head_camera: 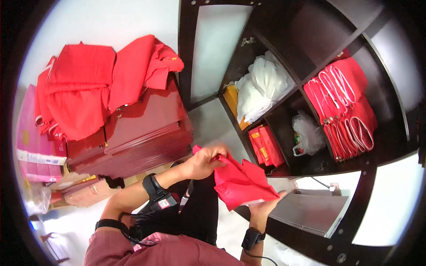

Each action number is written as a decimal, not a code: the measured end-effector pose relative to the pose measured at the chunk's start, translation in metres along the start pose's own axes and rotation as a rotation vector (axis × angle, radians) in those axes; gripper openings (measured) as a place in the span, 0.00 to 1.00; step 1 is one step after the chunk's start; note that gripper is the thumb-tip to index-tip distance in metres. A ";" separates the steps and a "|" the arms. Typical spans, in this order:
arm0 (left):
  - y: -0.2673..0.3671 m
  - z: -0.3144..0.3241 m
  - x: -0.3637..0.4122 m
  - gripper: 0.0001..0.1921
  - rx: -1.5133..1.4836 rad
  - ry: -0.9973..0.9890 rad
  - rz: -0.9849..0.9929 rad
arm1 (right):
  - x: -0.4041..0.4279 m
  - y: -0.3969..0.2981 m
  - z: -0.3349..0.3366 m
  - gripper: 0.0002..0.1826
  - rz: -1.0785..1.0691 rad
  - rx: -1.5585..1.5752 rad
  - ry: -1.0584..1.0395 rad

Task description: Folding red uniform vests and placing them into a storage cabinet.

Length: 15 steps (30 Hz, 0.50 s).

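A piece of folded red cloth (238, 183), possibly a bag, is held in front of my body between both hands. My left hand (209, 159) pinches its upper left edge, the fingers curled around the fabric. From below, my right hand (263, 206) supports the lower right end; its fingers are partly hidden behind the cloth. Other red cloths (80, 89) lie in a loose heap at the left, on top of a stack of dark red flat folders or boards (146, 139).
At the right, a dark cabinet (279, 133) holds folded red cloths with white edging (339, 109), a white plastic bag (263, 86), a clear plastic bag (308, 134) and a red packet (266, 146). A pink package (40, 139) and a cardboard box (91, 193) stand at the left.
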State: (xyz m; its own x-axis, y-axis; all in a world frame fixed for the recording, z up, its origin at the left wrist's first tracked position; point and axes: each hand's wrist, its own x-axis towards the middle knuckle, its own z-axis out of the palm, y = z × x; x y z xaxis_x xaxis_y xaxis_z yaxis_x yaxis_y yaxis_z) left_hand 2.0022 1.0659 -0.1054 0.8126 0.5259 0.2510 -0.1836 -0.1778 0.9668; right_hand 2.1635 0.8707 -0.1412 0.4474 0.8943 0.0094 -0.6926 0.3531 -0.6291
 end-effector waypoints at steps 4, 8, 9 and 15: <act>0.002 0.002 -0.005 0.10 0.094 -0.042 0.032 | 0.014 -0.018 0.019 0.51 0.245 -0.286 0.238; 0.003 0.002 -0.020 0.13 0.122 -0.037 0.139 | 0.009 -0.021 0.044 0.45 0.307 -0.655 0.070; 0.007 0.002 -0.026 0.13 0.148 -0.048 0.171 | 0.003 -0.022 0.049 0.42 0.276 -0.847 0.011; 0.039 0.000 -0.041 0.14 0.268 -0.208 0.262 | -0.022 -0.031 0.112 0.24 0.047 -1.462 -0.207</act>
State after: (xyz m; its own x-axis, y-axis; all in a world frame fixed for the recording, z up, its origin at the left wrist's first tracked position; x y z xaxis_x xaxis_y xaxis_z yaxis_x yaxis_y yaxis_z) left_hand 1.9617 1.0371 -0.0776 0.8571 0.2598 0.4448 -0.2710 -0.5069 0.8183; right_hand 2.1122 0.8712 -0.0351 0.2674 0.9636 -0.0034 0.5246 -0.1485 -0.8383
